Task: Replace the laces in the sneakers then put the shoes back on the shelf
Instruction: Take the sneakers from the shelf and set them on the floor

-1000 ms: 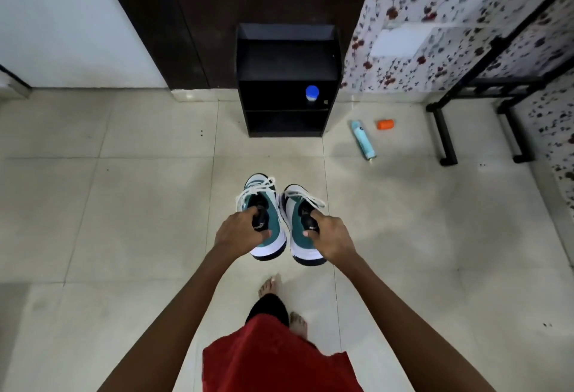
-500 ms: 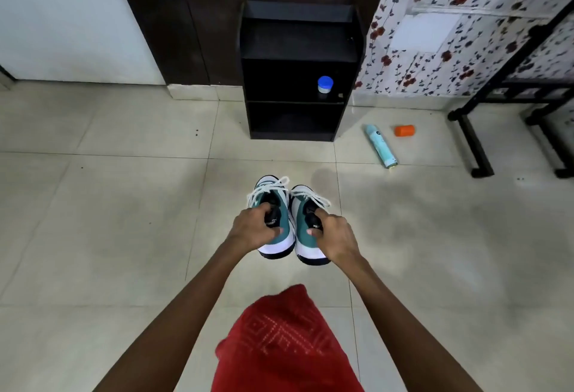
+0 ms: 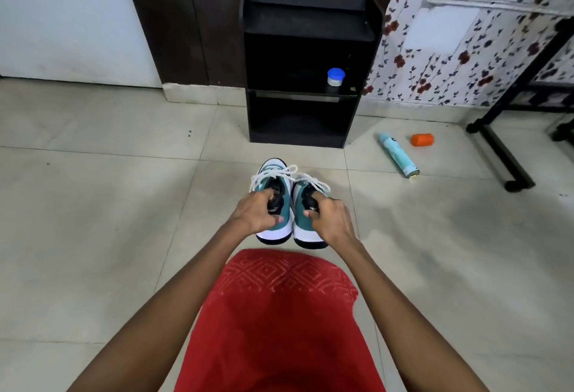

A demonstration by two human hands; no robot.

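Note:
I carry two teal-and-white sneakers with white laces side by side above the tiled floor. My left hand [image 3: 256,211] grips the left sneaker [image 3: 273,174] at its heel collar. My right hand [image 3: 330,221] grips the right sneaker [image 3: 306,190] the same way. Both toes point away from me toward the black shelf unit [image 3: 306,34], which stands against the dark wall straight ahead. Its lower compartment is dark, and nothing shows inside it.
A small blue-lidded jar [image 3: 335,76] sits on the shelf's middle board at the right. A teal spray can [image 3: 397,154] and an orange cap [image 3: 421,139] lie on the floor right of the shelf. A black metal frame [image 3: 503,155] stands at far right. My red garment [image 3: 279,323] fills the bottom centre.
I have moved toward the shelf with both sneakers in my hands; the shelf now looks larger and nearer. My grip on each shoe is unchanged.

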